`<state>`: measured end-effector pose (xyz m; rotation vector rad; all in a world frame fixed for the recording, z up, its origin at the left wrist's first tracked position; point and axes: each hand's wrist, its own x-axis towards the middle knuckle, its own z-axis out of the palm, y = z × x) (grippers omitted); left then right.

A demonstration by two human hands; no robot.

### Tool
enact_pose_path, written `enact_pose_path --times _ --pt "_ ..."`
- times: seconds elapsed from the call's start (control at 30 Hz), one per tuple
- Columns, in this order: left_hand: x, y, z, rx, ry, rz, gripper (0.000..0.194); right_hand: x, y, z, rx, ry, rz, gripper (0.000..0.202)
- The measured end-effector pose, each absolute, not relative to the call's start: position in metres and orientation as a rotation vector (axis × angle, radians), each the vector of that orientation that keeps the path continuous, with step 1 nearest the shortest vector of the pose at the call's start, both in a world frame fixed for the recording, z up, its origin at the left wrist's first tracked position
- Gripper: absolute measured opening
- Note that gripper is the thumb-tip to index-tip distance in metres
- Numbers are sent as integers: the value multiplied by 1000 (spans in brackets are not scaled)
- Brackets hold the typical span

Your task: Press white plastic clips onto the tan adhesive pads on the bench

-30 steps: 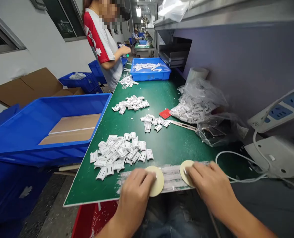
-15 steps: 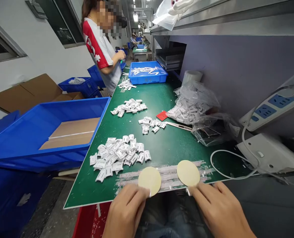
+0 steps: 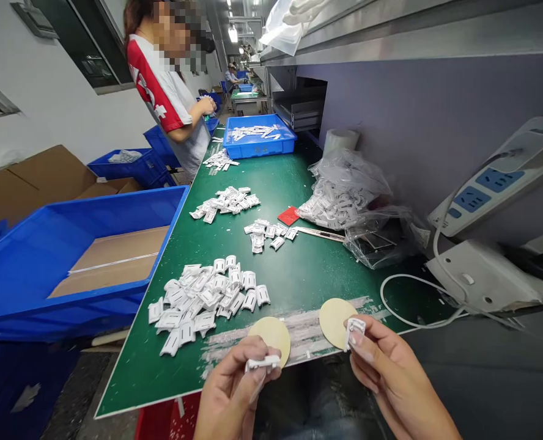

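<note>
Pinched between thumb and fingers of my left hand (image 3: 235, 385) is a small white plastic part (image 3: 263, 363), seen edge-on. My right hand (image 3: 381, 366) holds a similar white plastic piece (image 3: 354, 331), its face tilted toward me. Two round cream discs lie at the table's near edge: the left disc (image 3: 275, 333) is partly covered by my left hand, and the right disc (image 3: 336, 315) is just behind my right fingertips. Left of them spreads a heap of white plastic parts (image 3: 207, 296) on the green table (image 3: 294, 275).
Smaller piles of white parts (image 3: 228, 203) lie farther up the table, before a blue tray (image 3: 257, 146). A clear bag of parts (image 3: 336, 195), a cutter knife (image 3: 320, 233) and a white cable (image 3: 386, 284) are on the right. A co-worker (image 3: 170, 104) stands at the far left.
Both hands have lifted from the discs at the table edge and turned, so the white parts in their fingers now show. The camera view has shifted slightly right.
</note>
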<state>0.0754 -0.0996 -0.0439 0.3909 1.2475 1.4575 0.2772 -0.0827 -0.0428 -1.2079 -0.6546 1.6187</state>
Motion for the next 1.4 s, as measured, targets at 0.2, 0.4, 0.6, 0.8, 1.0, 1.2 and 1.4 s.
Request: enact_pose_path --times 0.2,0.4,0.6,0.8,1.0,1.2,1.4 --pt "64 -108 -55 508 1403 1385 39 268 -77 -36 -1196 -639 1570 29" --pt "59 -108 -50 559 1352 1292 41 273 -71 -32 -1272 -655 1486 35" --pt "40 -100 -61 681 1372 1302 45 290 -68 -30 -1060 -731 1614 30" --pt "5 -86 -59 985 1632 1180 53 309 -61 -47 -1452 -1037 1205 43" --pt "-5 -58 -17 1676 1506 773 19 327 -47 -40 -1507 -1665 1190 31" --pt "15 -33 11 1848 1277 201 17 316 -32 -15 -1494 -2061 1215 31" --pt "21 -20 19 1982 1165 31 14 307 -16 2 -1469 -2200 1274 20"
